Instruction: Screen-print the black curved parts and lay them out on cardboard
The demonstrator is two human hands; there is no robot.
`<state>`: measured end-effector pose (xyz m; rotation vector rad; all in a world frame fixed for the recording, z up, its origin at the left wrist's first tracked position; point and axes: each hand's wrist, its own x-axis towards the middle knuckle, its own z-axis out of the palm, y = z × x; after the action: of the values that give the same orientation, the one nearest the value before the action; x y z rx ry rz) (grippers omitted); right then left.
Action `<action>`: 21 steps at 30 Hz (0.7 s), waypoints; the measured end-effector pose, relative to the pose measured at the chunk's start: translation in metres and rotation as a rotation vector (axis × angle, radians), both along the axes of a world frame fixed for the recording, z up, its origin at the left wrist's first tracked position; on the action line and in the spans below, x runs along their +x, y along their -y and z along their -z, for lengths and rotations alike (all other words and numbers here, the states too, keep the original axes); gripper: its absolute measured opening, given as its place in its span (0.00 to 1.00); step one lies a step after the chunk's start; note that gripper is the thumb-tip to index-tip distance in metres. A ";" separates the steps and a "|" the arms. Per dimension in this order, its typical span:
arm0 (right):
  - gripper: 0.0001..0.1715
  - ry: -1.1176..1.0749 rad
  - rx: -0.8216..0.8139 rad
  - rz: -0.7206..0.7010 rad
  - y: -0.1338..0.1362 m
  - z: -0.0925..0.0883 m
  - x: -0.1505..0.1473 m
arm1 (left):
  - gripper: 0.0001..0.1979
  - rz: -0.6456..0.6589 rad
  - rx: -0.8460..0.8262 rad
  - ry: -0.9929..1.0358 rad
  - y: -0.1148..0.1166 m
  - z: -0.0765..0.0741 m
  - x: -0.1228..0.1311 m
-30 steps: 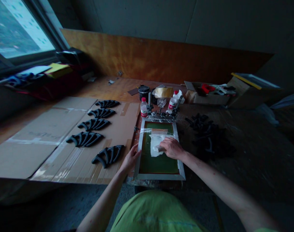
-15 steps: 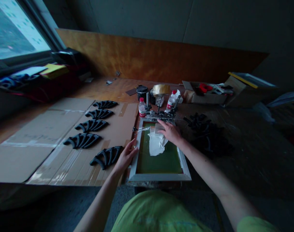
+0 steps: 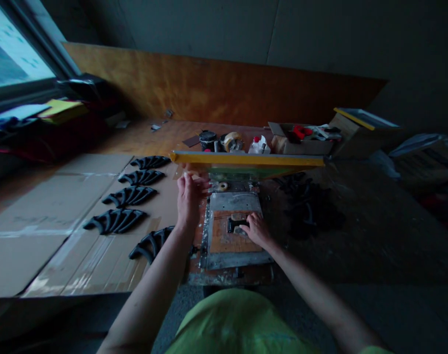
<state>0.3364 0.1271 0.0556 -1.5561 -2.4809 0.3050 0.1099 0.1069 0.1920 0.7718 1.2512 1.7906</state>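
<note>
The silk-screen frame (image 3: 246, 160) is tilted up, its yellow-taped near edge raised above the work base. Just below its left corner is my left hand (image 3: 189, 199), its fingers apart and partly blurred; I see nothing in it. My right hand (image 3: 258, 230) has its fingers closed on a small black plastic piece (image 3: 233, 224) at the middle of a wooden board (image 3: 220, 242). That board lies on a grey metal plate (image 3: 233, 259). Rows of black curved ribbed pieces (image 3: 115, 221) lie on the cardboard (image 3: 80, 255) to the left.
A dark heap of black pieces (image 3: 312, 211) lies on the right. Behind the frame stand a black tub (image 3: 208, 140), a tape roll (image 3: 233, 142) and a red-capped bottle (image 3: 256, 145). An open carton (image 3: 305, 147) holds red and white items.
The screen frame has swung up from lying flat, uncovering the plate and board. My right hand has come from the frame's far end down to the black piece. My left hand has risen.
</note>
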 end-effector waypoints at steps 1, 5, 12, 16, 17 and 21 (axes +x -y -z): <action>0.13 0.033 -0.022 0.032 0.005 0.001 -0.006 | 0.28 0.027 -0.075 0.017 0.010 0.013 0.008; 0.11 -0.011 -0.082 0.159 0.027 -0.010 -0.026 | 0.33 0.523 -0.603 0.116 0.068 0.077 0.050; 0.04 -0.320 0.006 -0.263 0.051 -0.019 -0.021 | 0.20 0.216 -0.588 0.249 0.095 0.118 0.034; 0.10 -0.178 0.045 0.099 -0.003 0.003 0.076 | 0.18 -0.140 -0.627 -0.050 0.109 0.141 -0.058; 0.12 -0.090 0.059 0.197 -0.018 0.011 0.103 | 0.18 -0.226 -0.692 -0.117 0.119 0.150 -0.081; 0.22 0.253 0.100 0.200 -0.061 0.043 0.182 | 0.24 -0.298 -1.066 -0.530 0.166 0.184 -0.145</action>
<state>0.5181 0.1879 0.0121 -1.8832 -2.4435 -0.0501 -0.0353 -0.0587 0.0084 0.4222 2.4429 0.8450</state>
